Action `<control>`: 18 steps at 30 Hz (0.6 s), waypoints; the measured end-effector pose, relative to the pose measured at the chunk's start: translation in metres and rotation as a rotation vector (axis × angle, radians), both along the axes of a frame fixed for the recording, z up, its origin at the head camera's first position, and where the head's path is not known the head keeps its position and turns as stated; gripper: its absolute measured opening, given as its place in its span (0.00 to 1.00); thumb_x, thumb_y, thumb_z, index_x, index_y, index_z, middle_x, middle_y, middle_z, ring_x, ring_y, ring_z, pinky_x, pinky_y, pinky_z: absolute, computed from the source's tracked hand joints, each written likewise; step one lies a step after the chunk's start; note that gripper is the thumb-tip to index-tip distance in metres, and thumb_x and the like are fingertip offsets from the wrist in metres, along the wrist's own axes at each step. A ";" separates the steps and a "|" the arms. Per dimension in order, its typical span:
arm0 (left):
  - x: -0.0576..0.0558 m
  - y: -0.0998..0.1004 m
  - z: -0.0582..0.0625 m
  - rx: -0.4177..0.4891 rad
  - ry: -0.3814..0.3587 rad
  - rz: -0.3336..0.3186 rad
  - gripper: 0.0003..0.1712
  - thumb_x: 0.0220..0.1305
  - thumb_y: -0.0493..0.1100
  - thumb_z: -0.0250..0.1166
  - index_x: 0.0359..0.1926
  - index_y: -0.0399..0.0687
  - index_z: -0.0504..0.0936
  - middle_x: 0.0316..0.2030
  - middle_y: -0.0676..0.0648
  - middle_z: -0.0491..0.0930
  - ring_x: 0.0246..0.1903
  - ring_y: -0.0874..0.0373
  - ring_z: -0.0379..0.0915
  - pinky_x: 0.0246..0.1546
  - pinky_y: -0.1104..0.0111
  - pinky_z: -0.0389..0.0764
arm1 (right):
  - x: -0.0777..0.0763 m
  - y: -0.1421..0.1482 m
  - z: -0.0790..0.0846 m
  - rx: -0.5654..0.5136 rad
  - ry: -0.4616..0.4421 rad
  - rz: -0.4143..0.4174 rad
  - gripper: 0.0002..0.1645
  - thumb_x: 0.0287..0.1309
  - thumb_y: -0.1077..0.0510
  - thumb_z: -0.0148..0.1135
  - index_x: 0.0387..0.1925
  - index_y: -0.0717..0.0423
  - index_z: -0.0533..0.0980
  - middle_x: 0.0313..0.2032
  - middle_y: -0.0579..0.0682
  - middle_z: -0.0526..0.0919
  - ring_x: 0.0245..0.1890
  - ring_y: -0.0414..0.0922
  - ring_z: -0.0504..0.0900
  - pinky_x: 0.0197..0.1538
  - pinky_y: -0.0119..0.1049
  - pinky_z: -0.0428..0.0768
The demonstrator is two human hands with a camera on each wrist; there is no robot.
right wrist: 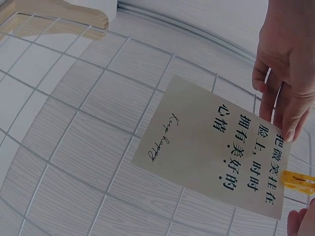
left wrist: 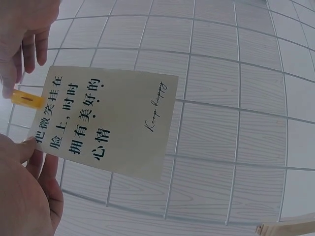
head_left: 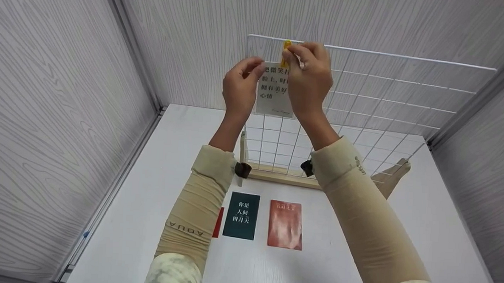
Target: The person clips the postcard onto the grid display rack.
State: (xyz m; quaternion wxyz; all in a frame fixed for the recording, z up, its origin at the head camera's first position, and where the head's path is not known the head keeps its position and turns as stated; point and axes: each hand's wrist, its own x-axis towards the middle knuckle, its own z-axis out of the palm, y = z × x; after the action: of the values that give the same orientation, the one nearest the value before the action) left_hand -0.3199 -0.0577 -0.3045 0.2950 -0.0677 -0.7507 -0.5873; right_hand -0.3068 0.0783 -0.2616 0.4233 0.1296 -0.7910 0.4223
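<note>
In the head view's upper centre, the right hand (head_left: 311, 78) hides part of the quote card (head_left: 274, 104); lower down, the left sleeve (head_left: 189, 211) leaves only a sliver of a red card (head_left: 218, 221) visible.

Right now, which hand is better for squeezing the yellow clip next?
Probably the right hand: it pinches the yellow clip at the card's top edge. The left hand is busy holding the card's upper left corner.

The head view looks forward and down from farther off; the left and right wrist views closely face a shared cream rectangular paper card (left wrist: 130, 113) and white wire grid (left wrist: 238, 109).
</note>
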 end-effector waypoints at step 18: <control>0.006 -0.003 -0.003 -0.038 -0.026 -0.002 0.19 0.73 0.50 0.62 0.61 0.55 0.80 0.50 0.54 0.86 0.46 0.67 0.80 0.46 0.69 0.75 | 0.012 0.018 -0.007 -0.002 -0.051 0.004 0.16 0.69 0.49 0.62 0.50 0.53 0.84 0.45 0.47 0.86 0.44 0.43 0.79 0.45 0.33 0.73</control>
State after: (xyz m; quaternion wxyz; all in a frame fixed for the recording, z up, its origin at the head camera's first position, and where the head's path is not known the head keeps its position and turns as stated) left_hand -0.3143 -0.0611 -0.3074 0.2832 -0.0664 -0.7656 -0.5739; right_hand -0.2950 0.0964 -0.2688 0.4024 0.1201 -0.8007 0.4272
